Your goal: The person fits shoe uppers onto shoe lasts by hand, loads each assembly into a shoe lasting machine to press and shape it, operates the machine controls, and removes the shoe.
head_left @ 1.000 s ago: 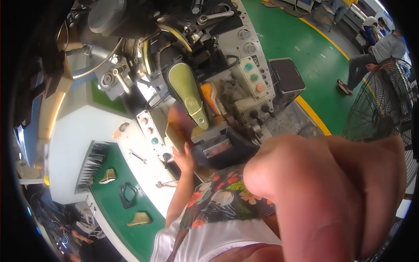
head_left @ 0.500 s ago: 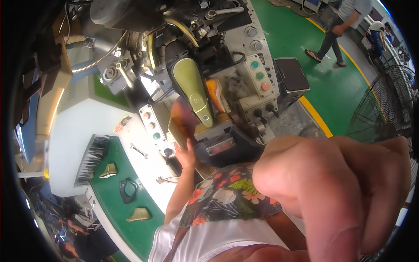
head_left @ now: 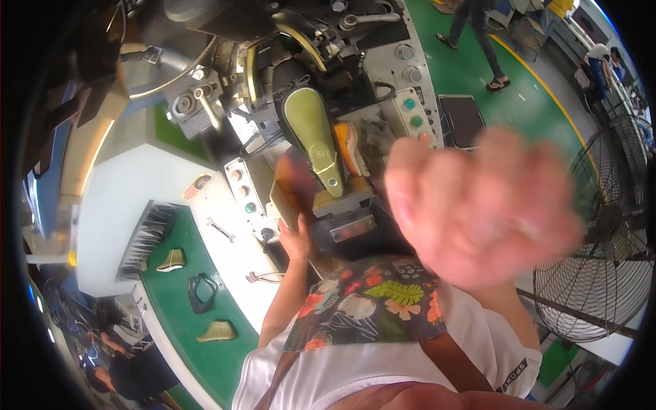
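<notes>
Close to the view at the right, my right hand is raised with its fingers curled in. It is blurred, and no object shows in it. Lower down, my left hand closes on the lower end of a brown curved pad, thumb on one side and fingers on the other. Beside the pad, an olive-green shoe last lies sole up in the machine, tilted. A black shoe upper wraps its edge. The last's narrow end sits over a metal block.
Control panels with buttons flank the last. Pliers and a wrench lie on a white top. Shoe parts and a brush strip are on the green surface at left. A caged fan stands right; a person walks behind.
My right hand has moved up and away from the view, uncovering the apron and sleeve. My left hand stays at the pad. The walking person has moved left and farther off.
</notes>
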### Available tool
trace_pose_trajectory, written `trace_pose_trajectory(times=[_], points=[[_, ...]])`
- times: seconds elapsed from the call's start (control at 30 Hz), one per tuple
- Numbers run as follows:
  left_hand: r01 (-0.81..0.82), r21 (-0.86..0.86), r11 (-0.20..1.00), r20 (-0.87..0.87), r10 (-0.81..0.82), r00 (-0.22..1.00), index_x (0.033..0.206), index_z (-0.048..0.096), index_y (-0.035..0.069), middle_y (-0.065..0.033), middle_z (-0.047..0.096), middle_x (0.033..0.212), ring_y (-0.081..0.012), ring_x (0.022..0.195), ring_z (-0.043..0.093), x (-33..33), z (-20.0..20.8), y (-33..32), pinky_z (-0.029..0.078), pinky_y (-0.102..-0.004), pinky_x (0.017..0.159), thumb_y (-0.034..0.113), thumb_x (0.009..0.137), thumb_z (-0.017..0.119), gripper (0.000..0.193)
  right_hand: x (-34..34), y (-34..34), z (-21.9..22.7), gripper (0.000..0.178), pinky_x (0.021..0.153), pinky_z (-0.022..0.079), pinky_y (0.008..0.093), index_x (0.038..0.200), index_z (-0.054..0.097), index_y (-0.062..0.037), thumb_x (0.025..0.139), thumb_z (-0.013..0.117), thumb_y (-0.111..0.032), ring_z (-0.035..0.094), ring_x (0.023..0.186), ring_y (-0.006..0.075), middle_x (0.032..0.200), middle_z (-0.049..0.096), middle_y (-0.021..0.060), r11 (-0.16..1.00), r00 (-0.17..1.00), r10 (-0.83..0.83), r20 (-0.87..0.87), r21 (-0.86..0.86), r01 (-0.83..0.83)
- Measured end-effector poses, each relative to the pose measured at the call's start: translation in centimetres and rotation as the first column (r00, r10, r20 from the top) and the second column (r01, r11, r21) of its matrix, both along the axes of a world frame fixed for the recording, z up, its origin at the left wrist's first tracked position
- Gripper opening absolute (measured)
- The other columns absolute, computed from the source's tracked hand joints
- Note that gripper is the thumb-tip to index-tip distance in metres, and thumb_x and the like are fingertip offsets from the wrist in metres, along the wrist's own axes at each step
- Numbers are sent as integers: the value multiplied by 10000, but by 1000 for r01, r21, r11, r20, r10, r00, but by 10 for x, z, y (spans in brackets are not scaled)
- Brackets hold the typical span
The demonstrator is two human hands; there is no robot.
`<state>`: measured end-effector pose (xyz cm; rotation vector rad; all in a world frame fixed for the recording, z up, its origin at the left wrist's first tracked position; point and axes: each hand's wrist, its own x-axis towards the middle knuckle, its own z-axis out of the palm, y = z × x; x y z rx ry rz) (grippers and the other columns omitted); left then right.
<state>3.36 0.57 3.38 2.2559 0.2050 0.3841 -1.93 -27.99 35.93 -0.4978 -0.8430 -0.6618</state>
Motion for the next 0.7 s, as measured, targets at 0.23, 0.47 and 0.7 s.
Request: trace_pose_trajectory(times=[0.23, 0.47, 0.7], points=[[-55, -8, 998, -80, 54, 995, 1233, 605, 11, -295, 721, 1077, -511, 1026, 682, 0, 5, -3, 537, -532, 889, 320, 975, 707, 416, 44, 1, -127, 137, 526, 306, 193, 986, 565, -50, 1091, 558, -138, 404, 615, 7, 776, 561, -15, 935, 779, -204, -594, -353, -24], [-63, -7, 998, -94, 62, 994, 1254, 603, 10, -288, 727, 1091, -501, 1047, 685, 0, 1, 0, 544, -524, 905, 319, 967, 726, 439, 47, 8, -186, 173, 552, 360, 230, 887, 606, -12, 1034, 654, -88, 446, 612, 26, 681, 553, -36, 694, 689, -594, -414, -698, 179], [-28, -71, 997, -104, 21, 994, 1299, 601, 17, -260, 736, 1110, -470, 1064, 697, -2, 8, 1, 544, -495, 926, 315, 969, 733, 464, 47, 7, -182, 151, 564, 374, 230, 900, 608, -11, 1034, 639, -73, 464, 624, 35, 700, 566, -26, 678, 706, -605, -368, -703, 214]])
